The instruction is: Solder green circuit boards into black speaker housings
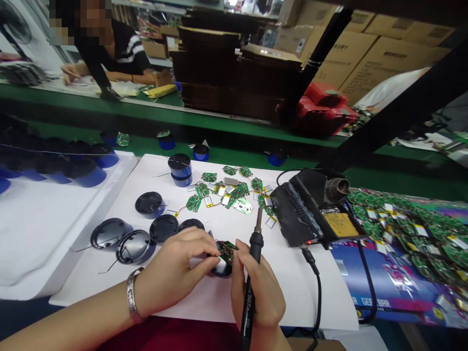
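- Right hand [258, 287] has the iron [255, 253] in its grip, tip pointing up the frame, and its fingertips are also on the right edge of the green board [228, 251].
- Left hand [179, 268] is at the board's left edge, fingertips close together (can't tell if they've got the board or a wire, tbh).
- Board's tilted over a black cup [221, 269], lower middle of the frame.
- More black cups [149, 204] sit left of centre on white paper [197, 297] covering the bench.
- Loose boards and battery packs [225, 200] lie scattered above the hands.
- Black iron stand [298, 214] is right of centre, yellow sponge [340, 224] in it.
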The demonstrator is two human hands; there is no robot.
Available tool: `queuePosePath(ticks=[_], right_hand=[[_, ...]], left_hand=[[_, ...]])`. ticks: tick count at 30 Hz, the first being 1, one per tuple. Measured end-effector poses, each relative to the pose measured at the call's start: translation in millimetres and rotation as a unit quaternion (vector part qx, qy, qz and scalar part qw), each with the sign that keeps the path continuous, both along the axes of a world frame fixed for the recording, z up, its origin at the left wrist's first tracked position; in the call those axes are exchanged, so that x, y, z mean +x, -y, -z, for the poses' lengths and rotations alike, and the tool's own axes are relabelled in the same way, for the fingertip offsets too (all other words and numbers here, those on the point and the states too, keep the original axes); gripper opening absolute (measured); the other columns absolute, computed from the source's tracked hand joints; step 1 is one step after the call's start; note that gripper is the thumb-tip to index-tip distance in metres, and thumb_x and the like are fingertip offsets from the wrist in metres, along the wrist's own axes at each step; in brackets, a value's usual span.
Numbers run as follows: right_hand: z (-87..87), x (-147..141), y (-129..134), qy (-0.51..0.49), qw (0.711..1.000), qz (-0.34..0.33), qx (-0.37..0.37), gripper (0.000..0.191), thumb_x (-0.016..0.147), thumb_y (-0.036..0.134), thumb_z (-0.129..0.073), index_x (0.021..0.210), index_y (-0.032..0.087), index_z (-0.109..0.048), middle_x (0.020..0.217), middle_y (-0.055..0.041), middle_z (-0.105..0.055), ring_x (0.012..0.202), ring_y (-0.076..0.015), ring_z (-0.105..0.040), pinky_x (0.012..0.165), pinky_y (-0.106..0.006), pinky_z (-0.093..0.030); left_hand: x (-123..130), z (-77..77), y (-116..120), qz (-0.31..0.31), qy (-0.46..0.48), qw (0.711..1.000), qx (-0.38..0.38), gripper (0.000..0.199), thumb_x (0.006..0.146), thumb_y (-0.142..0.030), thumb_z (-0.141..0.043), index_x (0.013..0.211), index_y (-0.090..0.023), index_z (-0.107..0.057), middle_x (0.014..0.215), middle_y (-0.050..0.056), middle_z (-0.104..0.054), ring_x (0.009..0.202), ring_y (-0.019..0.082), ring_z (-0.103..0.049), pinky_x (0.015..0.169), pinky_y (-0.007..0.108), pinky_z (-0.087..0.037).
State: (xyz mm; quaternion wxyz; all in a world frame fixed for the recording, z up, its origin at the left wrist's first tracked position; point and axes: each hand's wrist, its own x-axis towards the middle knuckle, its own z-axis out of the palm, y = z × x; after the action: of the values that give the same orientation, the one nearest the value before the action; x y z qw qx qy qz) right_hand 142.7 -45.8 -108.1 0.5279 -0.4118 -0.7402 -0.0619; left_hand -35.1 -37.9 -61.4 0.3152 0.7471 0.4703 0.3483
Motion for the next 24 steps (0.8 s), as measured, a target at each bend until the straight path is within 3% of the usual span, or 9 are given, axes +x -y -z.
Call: queuePosePath(ticks=[4,8,11,16,24], right_hand=[[3.1,7,8,-0.004,0.999,-0.044,-0.024,0.044,0.08,-0.002,-0.067,0.12,0.014,-0.06,0.099,-0.013,-0.074,0.093,-0.0234,-0.072,0.073,-0.035,-0.064],[0.0,13,16,0.004,0.996,-0.058,-0.068,0.05,0.077,-0.001,-0.068,0.124,0.013,-0.058,0.103,-0.0127,-0.073,0.099,-0.0257,-0.071,0.079,-0.039,-0.064],[-0.3,13,19,0.002,0.996,-0.066,-0.06,0.051,0.075,-0.002,-0.069,0.123,0.013,-0.058,0.099,-0.0117,-0.073,0.096,-0.0256,-0.071,0.078,-0.039,-0.064],[-5.9,14,20,-0.014,0.993,-0.072,-0.096,0.048,0.077,-0.002,-0.068,0.121,0.012,-0.057,0.103,-0.013,-0.071,0.098,-0.0249,-0.07,0.081,-0.04,-0.062],[-21.1,15,10,-0.048,0.986,-0.071,-0.145,0.038,0.083,0.004,-0.065,0.117,0.02,-0.058,0.105,-0.0061,-0.071,0.097,-0.0199,-0.07,0.087,-0.036,-0.058]], left_hand=[[5,1.5,-3,0.021,0.006,1.0,0.019,0.016,0.093,-0.015,-0.058,0.096,-0.02,-0.073,0.096,0.003,-0.074,0.091,0.017,-0.064,0.085,0.031,-0.051],[7,2.8,-6,0.028,0.002,0.999,0.022,0.019,0.094,-0.016,-0.057,0.101,-0.021,-0.074,0.096,0.003,-0.075,0.09,0.017,-0.064,0.084,0.03,-0.051],[8,3.8,-7,0.028,-0.006,0.999,0.024,0.017,0.094,-0.017,-0.058,0.097,-0.021,-0.074,0.09,0.003,-0.075,0.085,0.017,-0.065,0.079,0.03,-0.051],[11,2.8,-7,0.03,-0.022,0.999,0.008,0.016,0.093,-0.019,-0.059,0.096,-0.021,-0.075,0.083,0.002,-0.074,0.08,0.017,-0.064,0.075,0.03,-0.049],[14,3.4,-8,0.046,-0.037,0.998,0.015,0.018,0.096,-0.02,-0.056,0.095,-0.022,-0.074,0.083,0.002,-0.073,0.078,0.016,-0.06,0.074,0.031,-0.046]])
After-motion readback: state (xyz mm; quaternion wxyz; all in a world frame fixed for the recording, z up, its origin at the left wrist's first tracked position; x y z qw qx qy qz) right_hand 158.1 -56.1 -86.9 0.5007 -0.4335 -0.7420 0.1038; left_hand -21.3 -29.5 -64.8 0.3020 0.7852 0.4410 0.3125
